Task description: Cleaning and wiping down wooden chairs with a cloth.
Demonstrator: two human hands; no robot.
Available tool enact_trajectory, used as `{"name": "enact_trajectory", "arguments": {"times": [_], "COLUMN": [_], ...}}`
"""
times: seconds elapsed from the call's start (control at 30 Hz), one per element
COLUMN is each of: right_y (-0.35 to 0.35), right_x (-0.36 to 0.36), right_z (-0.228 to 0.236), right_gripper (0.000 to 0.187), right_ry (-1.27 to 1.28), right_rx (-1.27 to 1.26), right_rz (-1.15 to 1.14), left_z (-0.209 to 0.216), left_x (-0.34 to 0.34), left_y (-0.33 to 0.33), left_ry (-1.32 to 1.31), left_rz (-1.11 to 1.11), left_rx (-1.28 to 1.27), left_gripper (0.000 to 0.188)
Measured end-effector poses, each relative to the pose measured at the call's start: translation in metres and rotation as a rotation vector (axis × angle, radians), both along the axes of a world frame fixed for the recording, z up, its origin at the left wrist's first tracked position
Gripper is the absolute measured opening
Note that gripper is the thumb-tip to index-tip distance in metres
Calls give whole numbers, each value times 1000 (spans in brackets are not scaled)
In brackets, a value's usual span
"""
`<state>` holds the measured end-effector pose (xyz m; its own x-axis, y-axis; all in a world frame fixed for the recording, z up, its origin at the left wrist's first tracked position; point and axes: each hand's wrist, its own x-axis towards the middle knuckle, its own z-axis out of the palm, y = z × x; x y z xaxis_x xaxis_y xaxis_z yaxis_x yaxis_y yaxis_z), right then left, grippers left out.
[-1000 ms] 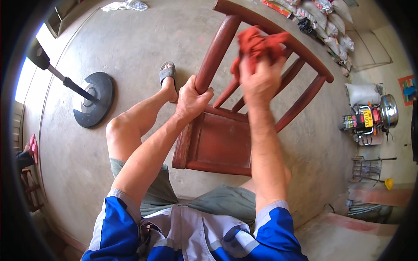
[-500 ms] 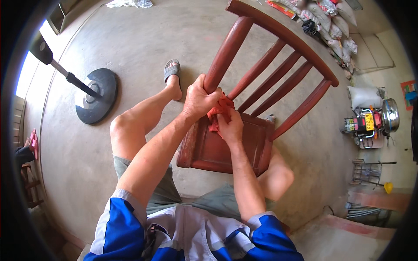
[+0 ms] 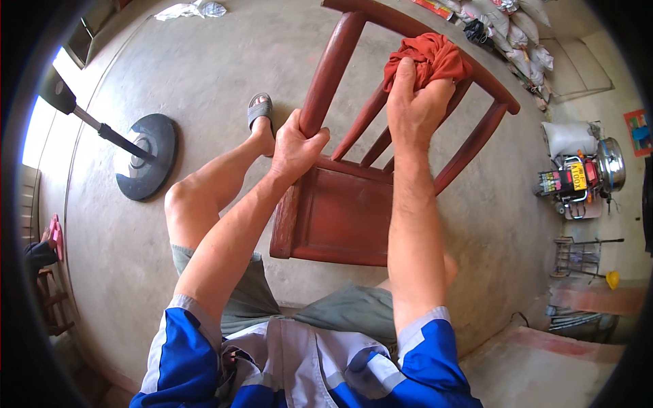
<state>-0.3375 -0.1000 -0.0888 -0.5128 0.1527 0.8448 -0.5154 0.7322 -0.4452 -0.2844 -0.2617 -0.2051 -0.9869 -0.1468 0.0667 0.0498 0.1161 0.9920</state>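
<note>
A red-brown wooden chair (image 3: 340, 217) stands in front of me, its slatted back pointing away. My left hand (image 3: 296, 146) is closed around the chair's left back post, just above the seat. My right hand (image 3: 415, 105) grips a crumpled orange-red cloth (image 3: 432, 58) and presses it against the upper slats near the top rail. My bare left leg (image 3: 218, 183) stretches out beside the chair, with a grey sandal (image 3: 260, 109) on the foot.
A round black stand base (image 3: 146, 156) with a pole lies on the concrete floor at left. Stacked sacks (image 3: 517, 27) sit at the top right. A small engine machine (image 3: 578, 177) and metal pot stand at right. Crumpled white plastic (image 3: 190, 9) lies at the top.
My right hand with the cloth has moved from the seat's rear corner back up to the top of the chair's slats. My left hand keeps its hold on the post.
</note>
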Motion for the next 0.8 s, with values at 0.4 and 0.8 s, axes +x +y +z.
{"name": "enact_trajectory", "arguments": {"times": [0.4, 0.8], "right_y": [-8, 0], "right_x": [41, 92], "right_z": [-79, -184], "right_gripper": [32, 50], "right_ry": [-263, -679], "right_rx": [-451, -301], "right_rz": [257, 247], "left_z": [0, -4], "left_x": [6, 2], "left_y": [-3, -4], "left_ry": [-13, 15], "left_rz": [2, 54], "left_rx": [-16, -33], "left_gripper": [24, 25]}}
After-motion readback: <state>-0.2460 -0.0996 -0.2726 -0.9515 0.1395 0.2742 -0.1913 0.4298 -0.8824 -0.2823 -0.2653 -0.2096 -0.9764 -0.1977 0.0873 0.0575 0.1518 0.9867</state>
